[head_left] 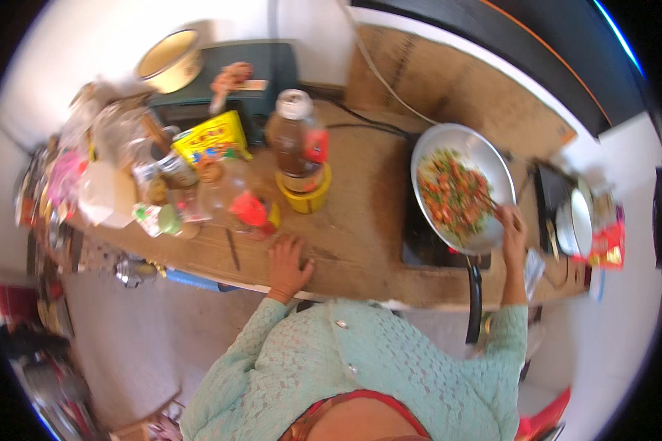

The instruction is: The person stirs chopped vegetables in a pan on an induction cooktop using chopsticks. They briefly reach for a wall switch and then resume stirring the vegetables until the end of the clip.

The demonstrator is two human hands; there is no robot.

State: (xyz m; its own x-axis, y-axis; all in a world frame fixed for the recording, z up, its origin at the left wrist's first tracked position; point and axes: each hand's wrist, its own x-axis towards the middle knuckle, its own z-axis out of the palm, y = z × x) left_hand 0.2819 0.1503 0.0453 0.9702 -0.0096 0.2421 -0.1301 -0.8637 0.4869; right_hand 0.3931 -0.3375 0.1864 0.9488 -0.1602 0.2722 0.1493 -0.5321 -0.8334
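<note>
My right hand (513,228) is closed around a thin brown stirring utensil (488,200), whose tip reaches into the food; its exact kind is hard to make out. A chopped mix of red and green pieces (449,191) lies in a silvery frying pan (469,137). The pan sits tilted on a black cooktop (412,246), its black handle (474,301) pointing toward me past the table edge. My left hand (290,266) rests palm down near the table's front edge, fingers spread, holding nothing. A dark thin stick (232,250) lies to its left.
A bottle of brown liquid (296,143) stands in a yellow container (305,200) on the wooden table (353,242). Leftward crowd a yellow packet (212,138), clear bottles, jars and bags. A white bowl (575,224) and red packet (609,242) are far right. Cables run behind the pan.
</note>
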